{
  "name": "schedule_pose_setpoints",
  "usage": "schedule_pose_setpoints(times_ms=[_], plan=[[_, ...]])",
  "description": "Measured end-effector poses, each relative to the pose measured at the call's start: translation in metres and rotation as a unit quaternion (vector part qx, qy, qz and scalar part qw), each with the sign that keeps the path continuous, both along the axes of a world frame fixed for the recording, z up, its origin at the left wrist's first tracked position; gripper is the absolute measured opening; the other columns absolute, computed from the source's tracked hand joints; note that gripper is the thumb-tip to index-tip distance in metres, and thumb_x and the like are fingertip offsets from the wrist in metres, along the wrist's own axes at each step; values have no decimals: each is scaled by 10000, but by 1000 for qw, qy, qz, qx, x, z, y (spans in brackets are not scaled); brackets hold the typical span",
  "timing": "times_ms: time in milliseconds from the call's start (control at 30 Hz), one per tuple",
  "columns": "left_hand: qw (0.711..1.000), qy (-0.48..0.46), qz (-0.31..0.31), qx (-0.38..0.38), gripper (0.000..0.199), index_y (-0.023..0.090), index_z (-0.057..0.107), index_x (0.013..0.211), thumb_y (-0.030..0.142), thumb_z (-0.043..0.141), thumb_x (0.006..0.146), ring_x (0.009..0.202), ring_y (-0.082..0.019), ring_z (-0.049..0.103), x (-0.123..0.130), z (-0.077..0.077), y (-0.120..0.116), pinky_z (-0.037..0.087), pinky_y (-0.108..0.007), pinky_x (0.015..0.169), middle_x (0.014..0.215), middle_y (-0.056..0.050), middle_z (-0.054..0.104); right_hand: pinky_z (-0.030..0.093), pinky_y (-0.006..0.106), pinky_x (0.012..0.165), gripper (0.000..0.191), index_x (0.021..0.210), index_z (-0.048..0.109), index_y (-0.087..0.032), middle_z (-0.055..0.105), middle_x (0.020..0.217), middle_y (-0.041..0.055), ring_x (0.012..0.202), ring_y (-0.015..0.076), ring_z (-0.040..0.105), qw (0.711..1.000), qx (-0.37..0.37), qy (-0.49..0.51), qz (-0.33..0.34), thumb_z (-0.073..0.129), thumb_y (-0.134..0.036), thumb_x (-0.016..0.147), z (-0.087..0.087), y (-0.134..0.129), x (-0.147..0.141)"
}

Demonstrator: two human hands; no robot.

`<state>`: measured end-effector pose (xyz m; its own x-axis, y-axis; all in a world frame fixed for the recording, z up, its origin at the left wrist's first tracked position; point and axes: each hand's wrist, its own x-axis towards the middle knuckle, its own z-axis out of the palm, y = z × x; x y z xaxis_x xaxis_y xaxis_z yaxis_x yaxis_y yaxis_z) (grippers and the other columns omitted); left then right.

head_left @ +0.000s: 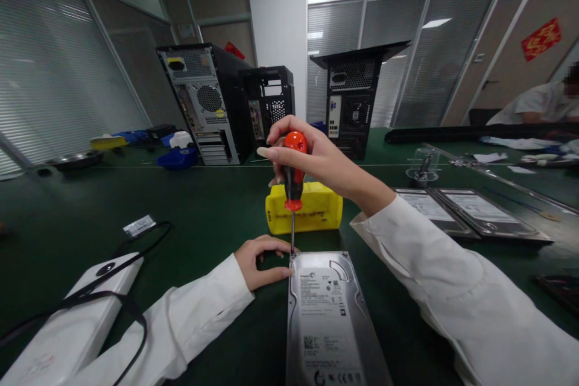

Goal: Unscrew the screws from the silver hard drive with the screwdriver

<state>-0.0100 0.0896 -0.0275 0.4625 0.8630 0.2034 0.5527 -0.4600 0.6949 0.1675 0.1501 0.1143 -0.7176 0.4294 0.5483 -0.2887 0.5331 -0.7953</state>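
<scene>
A silver hard drive (330,319) with a white label lies flat on the green table, its far end away from me. My right hand (301,154) is closed around the red and black handle of a screwdriver (294,187), which stands upright. The screwdriver's tip meets the drive's far left corner; the screw there is too small to make out. My left hand (262,260) grips that same corner, thumb against the left side and index finger by the far edge next to the shaft.
A yellow bin (304,211) sits just behind the drive. More hard drives (486,211) lie at right, near a clear cup (423,166). At left is a white box-shaped device (85,313) under a black strap (90,294). Computer cases (217,102) stand behind; a person (536,102) sits far right.
</scene>
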Motion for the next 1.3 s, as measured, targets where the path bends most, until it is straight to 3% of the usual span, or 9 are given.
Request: schedule_pose_setpoints(times_ms=[167, 300, 500, 633, 767, 900, 1033, 1300], plan=[[1000, -9, -5, 0, 358, 178, 660, 1031, 354, 657, 718, 862, -215, 592, 1, 1, 0, 468, -320, 758, 1012, -80, 676, 527, 299, 755, 230, 1072, 424, -192, 476, 903, 11, 752, 71, 556, 995, -84, -32, 46, 388, -285, 865, 1, 1, 1], [1000, -4, -1, -2, 362, 180, 661, 1029, 360, 657, 715, 862, -213, 595, 1, 2, 0, 469, -317, 762, 1008, -79, 675, 510, 246, 787, 285, 1122, 416, -182, 508, 956, 29, 814, 67, 557, 997, -31, -39, 58, 423, -307, 866, 1, 0, 2], [1000, 13, -1, -8, 372, 183, 650, 1047, 364, 650, 722, 877, -209, 589, 0, 2, 0, 468, -312, 773, 1033, -78, 667, 503, 214, 700, 243, 967, 438, -159, 487, 837, 5, 721, 54, 534, 1000, 21, -10, 4, 515, -331, 814, -3, 0, 0], [1000, 5, 1, -13, 378, 178, 654, 1041, 372, 655, 716, 877, -216, 587, 1, 3, -1, 467, -321, 772, 1032, -84, 666, 509, 232, 683, 258, 901, 428, -163, 473, 822, 8, 687, 63, 526, 998, -58, -14, 17, 448, -411, 832, -2, 0, -2], [1000, 6, 0, -13, 375, 182, 655, 1042, 371, 653, 719, 875, -213, 590, 1, 4, -1, 466, -318, 775, 1027, -81, 668, 521, 279, 722, 220, 956, 421, -166, 509, 911, 28, 732, 82, 564, 992, -110, -12, 59, 356, -360, 874, -1, 2, -3], [1000, 7, 1, -10, 377, 180, 656, 1040, 376, 655, 719, 870, -214, 590, 1, 3, -1, 467, -317, 768, 1017, -84, 668, 523, 251, 733, 246, 1031, 426, -181, 530, 899, 14, 755, 67, 574, 996, -69, 6, 55, 452, -345, 849, -3, 3, -4], [1000, 0, 0, -7, 383, 178, 654, 1042, 381, 653, 718, 868, -215, 589, 0, 0, 0, 465, -312, 753, 1008, -88, 667, 514, 184, 679, 260, 940, 443, -143, 521, 818, -2, 725, 48, 564, 998, -48, 28, 5, 564, -307, 779, -3, 1, -4], [1000, -4, 9, -14, 373, 177, 659, 1032, 360, 665, 706, 858, -214, 587, 0, 0, 0, 458, -324, 772, 1006, -83, 666, 504, 221, 668, 297, 904, 387, -170, 490, 722, -32, 648, 47, 525, 999, -38, 21, -3, 576, -350, 762, -4, 1, -3]])
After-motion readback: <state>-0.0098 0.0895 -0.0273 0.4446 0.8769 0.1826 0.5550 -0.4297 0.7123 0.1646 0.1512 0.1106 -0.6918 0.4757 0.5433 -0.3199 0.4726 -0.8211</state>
